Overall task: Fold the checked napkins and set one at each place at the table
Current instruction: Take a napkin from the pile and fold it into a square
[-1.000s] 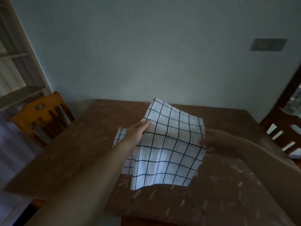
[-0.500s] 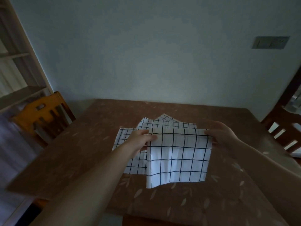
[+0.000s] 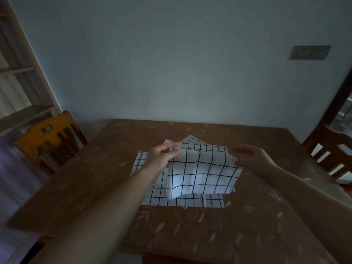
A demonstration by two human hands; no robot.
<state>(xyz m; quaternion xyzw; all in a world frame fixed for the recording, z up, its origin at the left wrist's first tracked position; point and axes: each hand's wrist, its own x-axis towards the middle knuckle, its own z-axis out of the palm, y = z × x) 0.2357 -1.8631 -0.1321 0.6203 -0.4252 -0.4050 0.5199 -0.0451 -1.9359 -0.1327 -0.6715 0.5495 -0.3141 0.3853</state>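
Observation:
A white napkin with black checks (image 3: 202, 172) hangs folded just above the middle of the table, its lower edge drooping. My left hand (image 3: 162, 156) pinches its top left corner and my right hand (image 3: 251, 159) pinches its top right corner. Under it lies a pile of other checked napkins (image 3: 150, 193), spread flat on the brown tablecloth (image 3: 209, 235); the far ones (image 3: 198, 144) stick out behind the held one.
A light wooden chair (image 3: 49, 138) stands at the table's left side and a dark wooden chair (image 3: 331, 155) at the right side. A shelf unit (image 3: 17, 92) rises at far left. The wall (image 3: 171, 63) lies right behind the table.
The held napkin went from hanging open in the air to folded in half, and both hands have lowered it toward the pile on the table.

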